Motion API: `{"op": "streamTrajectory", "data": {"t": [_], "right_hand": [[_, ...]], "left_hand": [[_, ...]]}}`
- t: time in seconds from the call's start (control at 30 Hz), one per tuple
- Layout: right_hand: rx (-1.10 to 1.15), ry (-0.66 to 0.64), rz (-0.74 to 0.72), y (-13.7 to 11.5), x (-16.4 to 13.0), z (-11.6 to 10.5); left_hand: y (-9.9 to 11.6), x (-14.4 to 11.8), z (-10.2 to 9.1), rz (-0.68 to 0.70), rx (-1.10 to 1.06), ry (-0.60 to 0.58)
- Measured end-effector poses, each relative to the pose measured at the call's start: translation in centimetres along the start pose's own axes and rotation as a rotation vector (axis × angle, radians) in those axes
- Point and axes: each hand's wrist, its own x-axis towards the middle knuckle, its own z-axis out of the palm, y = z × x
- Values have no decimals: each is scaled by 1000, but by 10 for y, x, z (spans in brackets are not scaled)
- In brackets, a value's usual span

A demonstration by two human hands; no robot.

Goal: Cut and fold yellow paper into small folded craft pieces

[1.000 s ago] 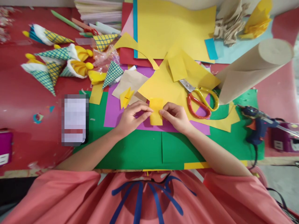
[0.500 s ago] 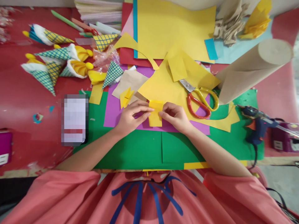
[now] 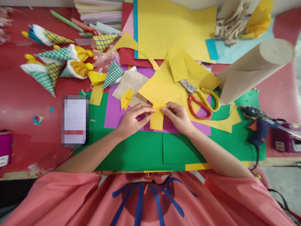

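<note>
A small yellow piece of paper [image 3: 157, 121], apparently folded, is held upright between my hands over the purple sheet [image 3: 113, 117]. My left hand [image 3: 134, 120] pinches its left edge near the top. At the upper right edge, my right hand [image 3: 177, 117] grips it between thumb and fingers. Scissors [image 3: 199, 105] with one red and one yellow handle lie on yellow paper [image 3: 155, 86] to the right of my right hand. Beyond my left hand, a small pointed yellow paper piece [image 3: 127, 99] rests on a beige scrap [image 3: 135, 82].
A glue gun [image 3: 257, 128] lies on the green sheet [image 3: 131, 150] at right, near a large beige paper roll [image 3: 249, 70]. A phone [image 3: 74, 121] is at left. Several paper cones [image 3: 44, 82] lie at the back left. Large yellow sheets [image 3: 176, 28] are at the back.
My right hand has shifted slightly left and up along the yellow paper, its thumb now nearer the top. The paper has tilted a little. My left hand stays almost in place.
</note>
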Motion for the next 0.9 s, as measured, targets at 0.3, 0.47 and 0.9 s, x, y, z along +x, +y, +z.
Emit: {"op": "streamTrajectory", "data": {"t": [0.3, 0.47, 0.9], "right_hand": [[0, -8, 0, -1, 0, 0], [-2, -6, -7, 0, 0, 0], [31, -7, 30, -2, -1, -1]], "left_hand": [[1, 0, 0, -27, -32, -7], [2, 0, 0, -12, -47, 2], [1, -2, 2, -28, -130, 29]]}}
